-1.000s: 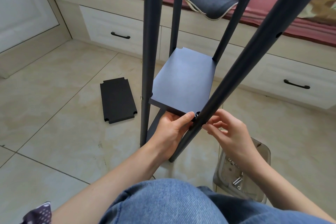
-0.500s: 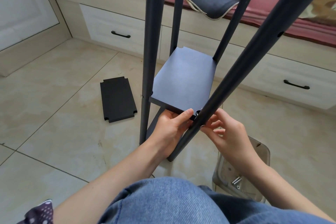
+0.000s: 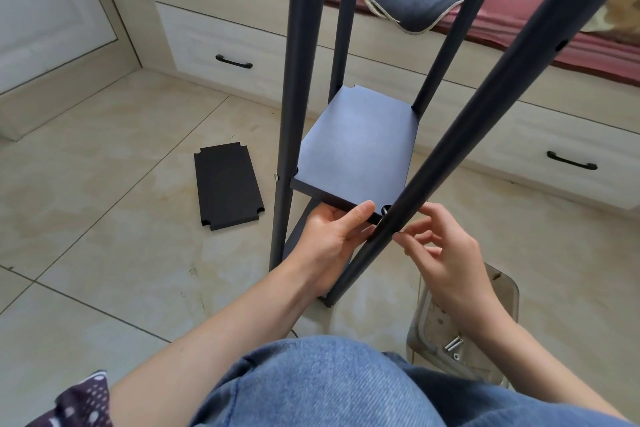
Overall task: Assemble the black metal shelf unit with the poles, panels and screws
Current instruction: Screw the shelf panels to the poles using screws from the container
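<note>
Nearest, a clear tub [image 3: 502,319] with spare screws [image 3: 453,345] by the knee, handy for the right hand [image 3: 446,260]. Fingers of that hand curled at the near-right pole [image 3: 450,146], tips pinched together as if on a screw; too small to confirm. Left hand [image 3: 332,236] gripping the front edge of the shelf panel [image 3: 356,149], thumb on top, probably to keep the corner notch and hole lined up with the pole. Panel already seated among four poles, a screw head showing at the near-left pole [image 3: 294,80]. Further off, a loose panel [image 3: 227,185] flat on the tiled floor [image 3: 104,218], waiting. Beyond, drawers [image 3: 235,59] under a pink-cushioned bench.
</note>
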Action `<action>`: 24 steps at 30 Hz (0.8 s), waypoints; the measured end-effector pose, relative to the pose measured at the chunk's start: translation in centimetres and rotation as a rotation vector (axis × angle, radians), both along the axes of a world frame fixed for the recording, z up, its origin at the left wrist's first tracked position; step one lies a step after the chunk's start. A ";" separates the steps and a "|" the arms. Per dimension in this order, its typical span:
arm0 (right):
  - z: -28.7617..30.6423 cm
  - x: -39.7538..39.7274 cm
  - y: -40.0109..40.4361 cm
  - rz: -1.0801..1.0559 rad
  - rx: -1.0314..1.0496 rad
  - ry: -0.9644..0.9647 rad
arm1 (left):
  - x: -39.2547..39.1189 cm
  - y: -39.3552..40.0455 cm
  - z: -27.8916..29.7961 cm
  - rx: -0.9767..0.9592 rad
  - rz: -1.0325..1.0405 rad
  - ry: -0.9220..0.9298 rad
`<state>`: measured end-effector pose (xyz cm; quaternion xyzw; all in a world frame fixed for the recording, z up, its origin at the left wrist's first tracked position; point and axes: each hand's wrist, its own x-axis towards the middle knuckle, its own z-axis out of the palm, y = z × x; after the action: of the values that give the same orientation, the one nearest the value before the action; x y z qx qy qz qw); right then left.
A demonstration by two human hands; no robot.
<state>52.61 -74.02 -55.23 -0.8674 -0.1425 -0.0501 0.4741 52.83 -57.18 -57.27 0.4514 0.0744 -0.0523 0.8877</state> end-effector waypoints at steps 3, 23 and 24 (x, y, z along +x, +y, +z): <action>0.4 0.5 -0.2 -0.006 0.009 0.023 | 0.0 0.1 0.2 0.003 -0.021 -0.015; 0.7 3.3 -0.4 0.214 0.376 0.546 | -2.1 1.6 1.4 0.517 -0.136 0.078; 0.7 3.4 -0.4 0.221 0.378 0.562 | -2.1 1.9 1.7 0.657 -0.140 0.115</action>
<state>56.00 -74.41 -54.50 -0.7235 -0.0878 0.2167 0.6495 50.74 -55.23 -55.57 0.7136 0.1059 -0.1117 0.6835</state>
